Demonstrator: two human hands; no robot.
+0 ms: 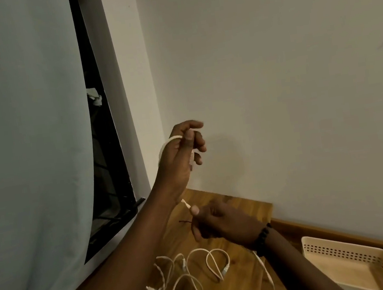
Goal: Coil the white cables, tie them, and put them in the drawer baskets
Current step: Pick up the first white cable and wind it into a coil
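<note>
Both forearms bare, no sleeves visible; black beaded bracelet (pixel 262 236) around right wrist.

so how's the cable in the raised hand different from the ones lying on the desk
The cable in the left hand is lifted off the surface and looped over that hand, with its plug hanging by the fingers; the loose cables lie on the wooden desk. The held one is being wound; the loose ones sprawl in open, tangled loops, untied. Both are thin white cables.

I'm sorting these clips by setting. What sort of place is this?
Likely a room in a home: a curtain over a dark window, a wooden desktop against plain walls, a plastic basket in its open drawer.
</note>
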